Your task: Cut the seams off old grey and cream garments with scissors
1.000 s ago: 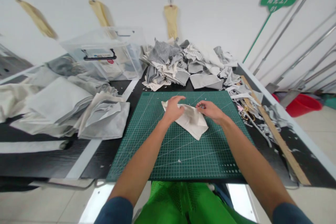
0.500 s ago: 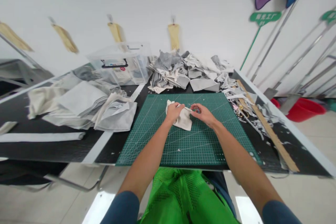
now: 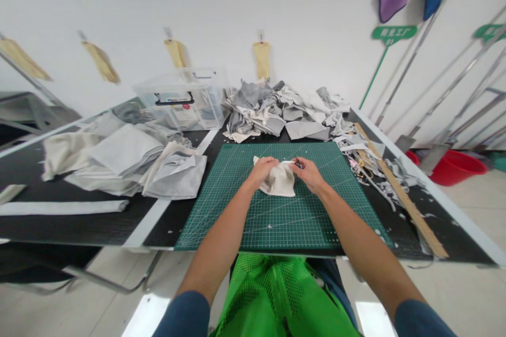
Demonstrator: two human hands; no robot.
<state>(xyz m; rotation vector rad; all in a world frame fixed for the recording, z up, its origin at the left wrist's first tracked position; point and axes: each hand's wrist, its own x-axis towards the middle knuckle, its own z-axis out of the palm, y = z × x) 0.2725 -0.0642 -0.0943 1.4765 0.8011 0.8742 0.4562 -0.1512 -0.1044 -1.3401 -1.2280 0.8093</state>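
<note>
A small cream cloth piece [image 3: 282,181] hangs just over the green cutting mat [image 3: 237,226], its lower edge at or near the mat. My left hand [image 3: 264,171] is closed on its upper left part, fingers pinching the fabric. At the cloth's upper right corner, my right hand [image 3: 309,172] is closed, thumb and fingers against the edge. It also holds a small dark tool [image 3: 299,164] that looks like thread snips; the fingers hide most of it. The cloth's top edge runs stretched between both hands.
Folded grey and cream fabric stacks [image 3: 126,150] lie on the left. Behind the mat are a scrap heap [image 3: 256,105] and a clear plastic box [image 3: 179,100]. On the right, a wooden strip [image 3: 403,195] lies among offcuts. A white roll [image 3: 63,207] rests at far left.
The cloth has shifted slightly right and its front now spreads wider. My right hand has come onto its corner, and the tool has turned within the fingers.
</note>
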